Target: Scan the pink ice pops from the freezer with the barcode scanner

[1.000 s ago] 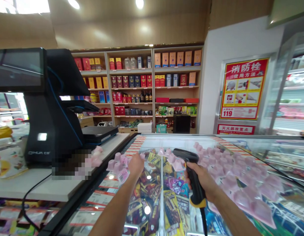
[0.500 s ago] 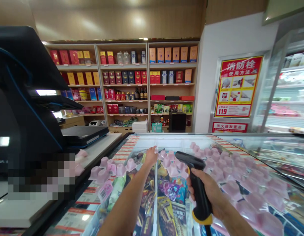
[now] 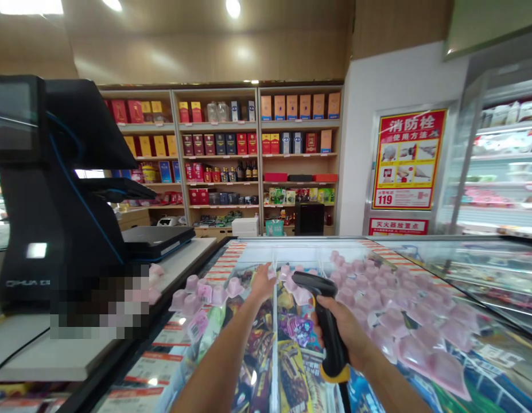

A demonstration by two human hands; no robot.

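My right hand (image 3: 341,324) is wrapped around the grip of a black-and-yellow barcode scanner (image 3: 330,332), its head pointing left. My left hand (image 3: 263,282) reaches forward over the glass top, fingers closed at a small pink cup-shaped pack (image 3: 272,274) that they partly hide. Just right of it, more pink packs (image 3: 301,293) lie under the scanner head. A group of pink packs (image 3: 218,293) sits left of my left arm, one with a barcode label (image 3: 197,326). Many more pink packs (image 3: 386,298) spread over the glass on the right.
Below the glass, the freezer holds colourful wrapped packages (image 3: 294,373). On the left counter (image 3: 93,353) stands a black checkout machine (image 3: 63,229), beside a blurred patch. Shelves of boxes (image 3: 218,143) line the back wall, and a red fire-hydrant sign (image 3: 410,158) hangs at right.
The view has tilted up and shifted slightly left. My right hand has moved left with the scanner, closer to my left hand. My left hand stays near the same pink packs.
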